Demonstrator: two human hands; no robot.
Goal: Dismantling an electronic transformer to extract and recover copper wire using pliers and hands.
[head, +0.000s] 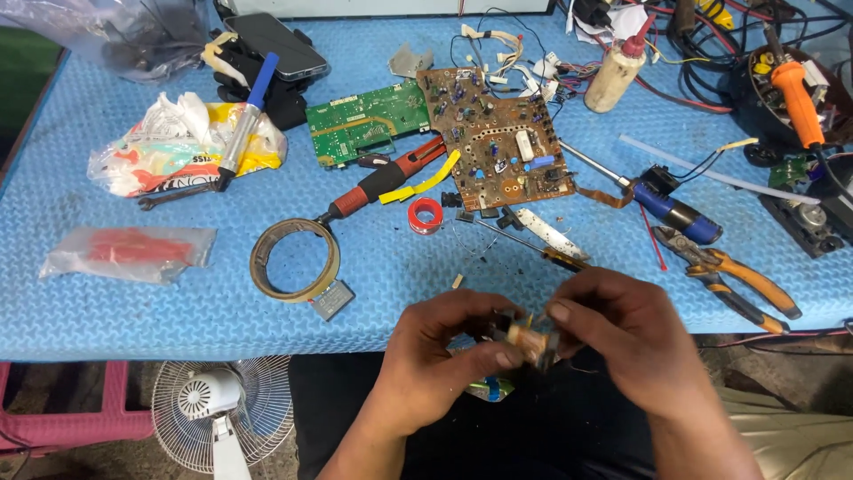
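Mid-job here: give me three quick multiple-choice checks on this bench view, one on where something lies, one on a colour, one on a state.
1. Where does the tape ring lie?
A. On the blue mat, left of the hands
B. On the brown circuit board
C. On the floor by the fan

2. What colour are the handles of the pliers?
A. Green
B. Orange
C. White

3. How is the small wound part held?
A. Lying loose on the mat
C. Clamped under the pliers
B. Pinched between left hand and right hand

Answers: 1 A, the ring rests flat on the mat left of both hands. 2 B, the grips show orange with black. 3 B, fingers of both hands close on it, off the mat's edge.
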